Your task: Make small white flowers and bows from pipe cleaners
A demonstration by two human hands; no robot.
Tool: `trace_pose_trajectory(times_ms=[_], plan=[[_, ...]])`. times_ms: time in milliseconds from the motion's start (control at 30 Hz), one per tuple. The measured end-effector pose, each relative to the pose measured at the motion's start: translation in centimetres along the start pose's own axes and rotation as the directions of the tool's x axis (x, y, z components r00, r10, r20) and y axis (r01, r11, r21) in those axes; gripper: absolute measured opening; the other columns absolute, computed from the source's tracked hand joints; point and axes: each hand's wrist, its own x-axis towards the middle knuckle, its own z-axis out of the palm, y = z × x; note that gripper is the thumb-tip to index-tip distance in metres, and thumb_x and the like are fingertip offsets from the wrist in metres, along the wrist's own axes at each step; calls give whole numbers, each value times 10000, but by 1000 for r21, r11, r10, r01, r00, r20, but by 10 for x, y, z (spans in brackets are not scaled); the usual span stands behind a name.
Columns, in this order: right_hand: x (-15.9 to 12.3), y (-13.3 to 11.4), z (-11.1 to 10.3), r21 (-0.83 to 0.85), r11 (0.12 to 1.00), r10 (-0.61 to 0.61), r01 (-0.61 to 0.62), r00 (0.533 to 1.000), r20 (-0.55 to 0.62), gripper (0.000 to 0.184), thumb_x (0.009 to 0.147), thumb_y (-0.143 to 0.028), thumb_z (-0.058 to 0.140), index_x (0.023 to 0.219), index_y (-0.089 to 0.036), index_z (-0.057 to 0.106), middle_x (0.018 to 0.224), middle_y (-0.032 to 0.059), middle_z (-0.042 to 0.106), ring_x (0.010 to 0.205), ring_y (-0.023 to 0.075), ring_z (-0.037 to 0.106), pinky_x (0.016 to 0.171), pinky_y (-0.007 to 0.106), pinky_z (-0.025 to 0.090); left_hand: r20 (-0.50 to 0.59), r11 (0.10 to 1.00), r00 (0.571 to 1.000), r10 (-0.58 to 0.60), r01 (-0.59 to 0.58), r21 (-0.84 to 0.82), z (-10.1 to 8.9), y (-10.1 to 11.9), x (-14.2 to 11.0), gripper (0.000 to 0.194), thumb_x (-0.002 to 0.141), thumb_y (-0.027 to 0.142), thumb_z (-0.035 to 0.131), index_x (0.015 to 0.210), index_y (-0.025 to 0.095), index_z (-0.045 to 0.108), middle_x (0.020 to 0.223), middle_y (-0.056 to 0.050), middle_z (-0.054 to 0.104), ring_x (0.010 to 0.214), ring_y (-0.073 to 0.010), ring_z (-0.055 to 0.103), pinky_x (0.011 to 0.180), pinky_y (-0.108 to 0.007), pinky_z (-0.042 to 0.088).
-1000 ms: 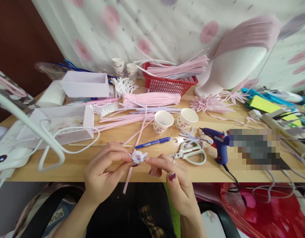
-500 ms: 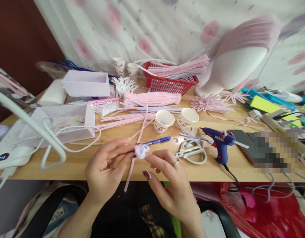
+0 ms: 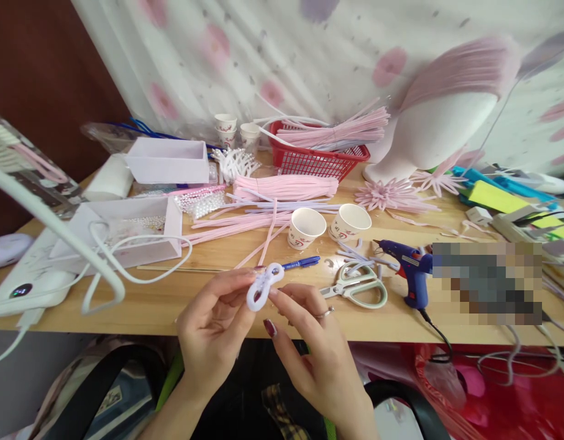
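Wooden desk (image 3: 139, 308) stretches under a floral curtain (image 3: 286, 49), and near its front edge my left hand (image 3: 211, 333) has thumb and finger clamped on the pale lilac looped piece (image 3: 264, 285). Its long axis slants (larger loop low and left, smaller one up and right, towards the blue pen (image 3: 300, 263)), while my right hand (image 3: 311, 342), thumb and forefinger apart, points a fingertip at its right side.

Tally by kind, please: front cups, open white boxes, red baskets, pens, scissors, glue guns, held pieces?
Front cups: 2
White boxes: 2
Red basket: 1
Blue pen: 1
Scissors: 1
Glue gun: 1
Looped piece: 1
Total: 9
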Motion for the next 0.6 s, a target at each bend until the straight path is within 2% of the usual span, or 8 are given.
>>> trace_pose_trajectory(times_ms=[167,400,500,600], plan=[[0,-3,2,51,999,7,-5,1000,-30,539,974,-69,541,1453,-311,495,1210,92,586,956,188,668,788,324,591,41,995,995,88,-90,43,-4,-3,0,267,861,59,743,1032,258,798,1035,-29,817,981,-197,794,847,-264,670],[0,-4,5,122,991,62,-56,997,-45,501,968,-100,569,1419,-315,522,1191,87,600,947,193,644,825,348,596,39,979,992,123,-127,156,-10,-10,-8,295,833,40,757,1023,263,795,1046,-33,812,977,-219,792,803,-299,686],[0,-6,6,161,985,77,-69,996,-47,488,967,-105,575,1406,-308,522,1168,75,606,883,169,630,802,322,596,47,978,991,128,-134,157,-10,-11,-10,327,815,19,764,1027,265,798,1050,-32,813,973,-211,790,798,-279,682],[1,-8,8,128,989,82,-75,995,-53,491,961,-96,568,1403,-305,518,1176,78,611,903,178,639,800,324,598,15,990,996,89,-90,111,-8,-11,-11,343,814,14,758,1037,271,799,1042,-33,807,968,-220,790,819,-317,686]])
